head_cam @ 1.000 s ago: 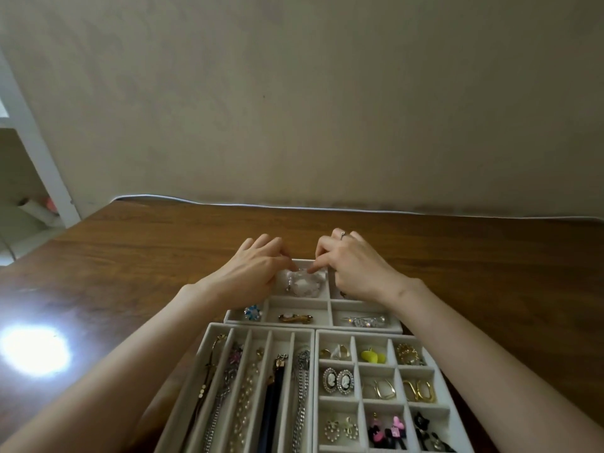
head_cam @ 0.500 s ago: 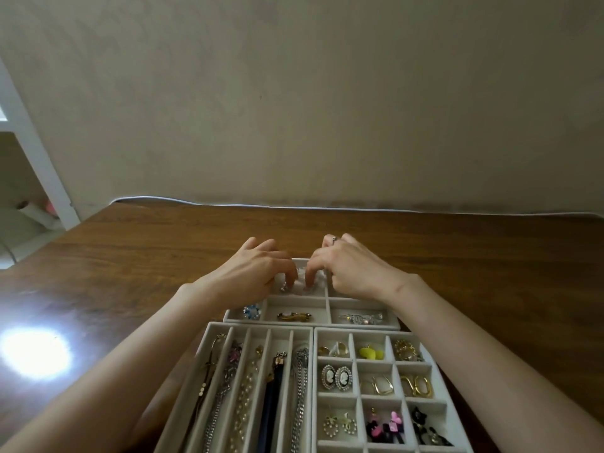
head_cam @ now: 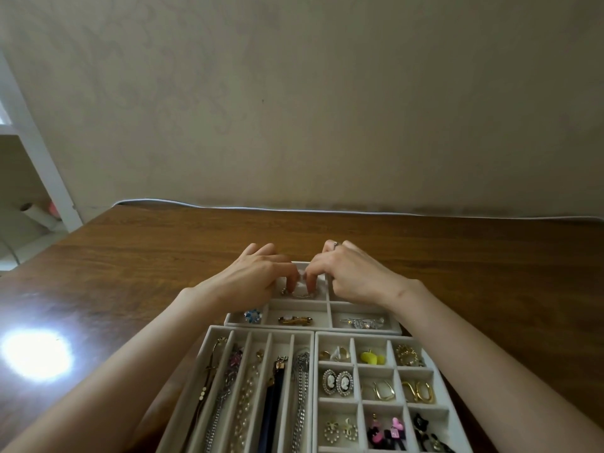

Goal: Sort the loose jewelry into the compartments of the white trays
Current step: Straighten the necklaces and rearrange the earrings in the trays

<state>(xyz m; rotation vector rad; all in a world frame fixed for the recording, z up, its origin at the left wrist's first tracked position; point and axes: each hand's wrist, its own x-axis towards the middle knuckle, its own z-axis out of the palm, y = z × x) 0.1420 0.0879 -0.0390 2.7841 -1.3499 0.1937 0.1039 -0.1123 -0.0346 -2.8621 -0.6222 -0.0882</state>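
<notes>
Three white trays lie on the wooden table. Over a back compartment of the far tray (head_cam: 327, 328), my left hand (head_cam: 251, 279) and my right hand (head_cam: 349, 276) pinch a silvery clear bracelet (head_cam: 300, 293) that rests on the compartment floor. Fingertips of both hands touch it; part of it is hidden by them. The right hand wears a ring. The near left tray (head_cam: 209, 335) holds necklaces in long slots. The near right tray (head_cam: 356, 371) holds earrings in small squares.
The far tray's front row holds a blue flower piece (head_cam: 253, 316), a gold brooch (head_cam: 295, 320) and a silver pin (head_cam: 362, 322). A wall rises behind the table's back edge (head_cam: 327, 211). A bright glare spot (head_cam: 36, 354) sits on the table's left.
Both hands lowered the bracelet into the far tray's back compartment, and the fingers now press closer together over it.
</notes>
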